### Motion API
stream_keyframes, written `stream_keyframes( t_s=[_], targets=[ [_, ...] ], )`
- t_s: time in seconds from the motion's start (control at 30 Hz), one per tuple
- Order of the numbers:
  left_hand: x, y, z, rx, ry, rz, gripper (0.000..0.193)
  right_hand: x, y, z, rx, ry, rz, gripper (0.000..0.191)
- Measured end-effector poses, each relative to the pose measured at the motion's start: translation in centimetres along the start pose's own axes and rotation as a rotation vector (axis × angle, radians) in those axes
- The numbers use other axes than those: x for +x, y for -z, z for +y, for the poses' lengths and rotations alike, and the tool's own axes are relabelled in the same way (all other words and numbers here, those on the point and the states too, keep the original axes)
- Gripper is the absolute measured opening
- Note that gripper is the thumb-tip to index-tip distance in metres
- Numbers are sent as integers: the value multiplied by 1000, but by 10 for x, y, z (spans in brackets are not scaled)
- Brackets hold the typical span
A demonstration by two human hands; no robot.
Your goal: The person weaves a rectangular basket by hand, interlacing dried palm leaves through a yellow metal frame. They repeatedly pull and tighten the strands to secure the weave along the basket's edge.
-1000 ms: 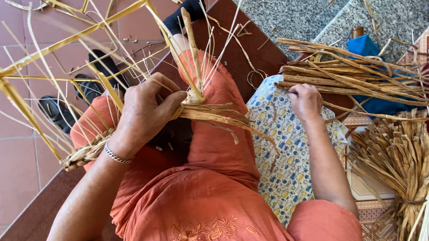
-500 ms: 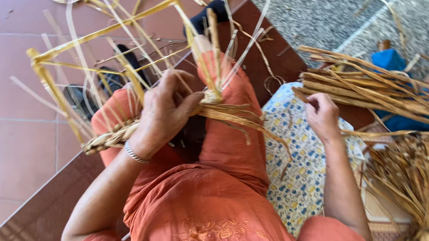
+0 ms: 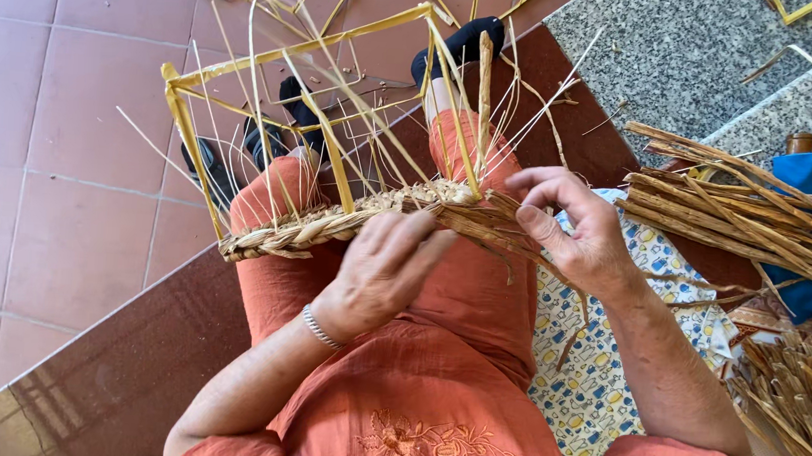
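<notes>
Head view: woven straw braid (image 3: 331, 225) lies across the lap, one short plaited length finished along the lower edge of a yellow cane frame (image 3: 275, 60); upright strands remain unwoven. Left hand (image 3: 380, 273) rests on the braid, grip half-closed. Right hand (image 3: 571, 224) pinches loose straw ends (image 3: 495, 226). Spare straw bundle (image 3: 745, 216) nearby.

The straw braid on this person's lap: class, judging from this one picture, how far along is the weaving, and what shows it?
Done: a plaited length of the straw braid lies across the knees beside the yellow frame. In hand: the left hand pins the braid's working end while the right hand takes up its loose strands. Left: those strands are unplaited, and a pile of straw lies unused at the right.
</notes>
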State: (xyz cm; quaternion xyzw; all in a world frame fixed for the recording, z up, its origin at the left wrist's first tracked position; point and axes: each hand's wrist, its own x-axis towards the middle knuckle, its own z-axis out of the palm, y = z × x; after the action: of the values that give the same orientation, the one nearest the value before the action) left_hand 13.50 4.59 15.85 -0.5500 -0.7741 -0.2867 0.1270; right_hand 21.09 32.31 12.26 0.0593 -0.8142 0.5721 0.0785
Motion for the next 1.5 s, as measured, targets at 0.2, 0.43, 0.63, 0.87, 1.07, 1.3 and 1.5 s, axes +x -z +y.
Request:
stream_keyframes(
  t_s=[0.2, 0.43, 0.63, 0.87, 1.07, 1.3, 1.5],
  targets=[
    [6, -15, -10, -59, 37, 62, 40, 28, -7, -17, 118, -252, -205, 24],
    [18, -16, -9, -389, 540, 94, 40, 42, -5, -35, -141, -262, -248, 24],
    [21, -14, -7, -257, 375, 164, 28, 46, -2, -28, -74, -286, -286, 24],
    [25, -15, -7, -304, 378, 155, 32, 48, -2, 4, 272, -490, -311, 26],
    [22, -19, -5, -168, 270, 166, 29, 51, -11, -10, 272, -437, -178, 24],
    [6, -17, -7, -99, 139, 135, 24, 60, -13, -55, -333, -3, -145, 22],
    [9, -19, -7, -43, 138, 141, 17, 67, -29, -67, -862, 351, 1, 32]
  ],
)
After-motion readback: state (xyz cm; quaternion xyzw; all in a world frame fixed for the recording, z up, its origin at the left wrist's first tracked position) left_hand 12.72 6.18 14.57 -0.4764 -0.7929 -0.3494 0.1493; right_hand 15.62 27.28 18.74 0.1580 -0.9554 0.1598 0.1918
